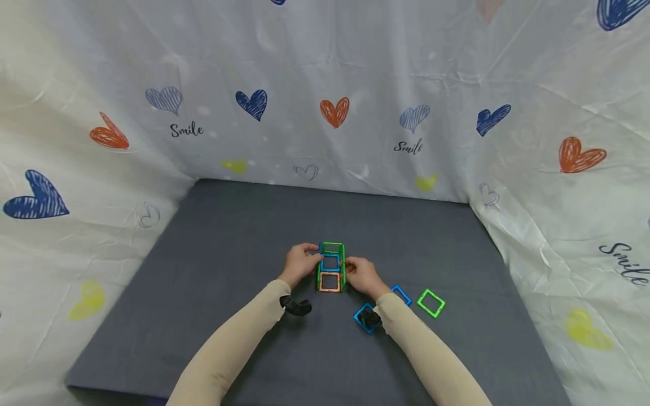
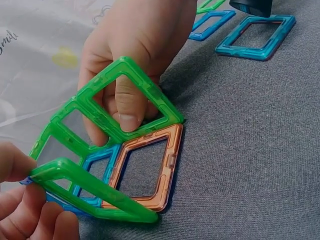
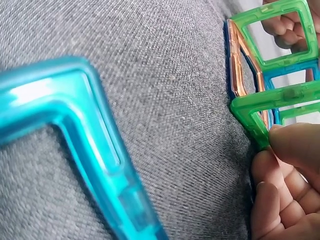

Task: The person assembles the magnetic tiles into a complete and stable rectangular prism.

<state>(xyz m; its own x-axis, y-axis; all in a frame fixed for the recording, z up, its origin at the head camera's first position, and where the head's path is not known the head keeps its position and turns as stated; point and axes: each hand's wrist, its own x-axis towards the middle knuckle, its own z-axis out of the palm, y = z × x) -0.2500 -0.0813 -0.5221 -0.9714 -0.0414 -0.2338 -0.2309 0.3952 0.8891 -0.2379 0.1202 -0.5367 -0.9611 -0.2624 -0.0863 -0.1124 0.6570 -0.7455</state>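
A small open box of magnetic tiles stands on the table between both hands. An orange tile (image 2: 171, 160) and a blue tile (image 2: 102, 154) lie flat as its floor, with green tiles upright around them. My left hand (image 1: 301, 264) pinches the rear of the left side, at a blue tile whose corner shows beside the left green tile (image 2: 110, 192); most of that blue one is hidden. On the opposite side my right hand (image 1: 363, 275) pinches the right green wall (image 2: 150, 90) between thumb and fingers. Its thumb shows through the frame's opening in the left wrist view.
Loose on the grey table (image 1: 254, 225) near my right forearm lie a blue tile (image 1: 358, 316), another blue tile (image 1: 406, 297) and a green tile (image 1: 426, 310). The wrist camera (image 1: 369, 318) overlaps the nearest one. A white curtain (image 1: 294, 141) with hearts borders the table.
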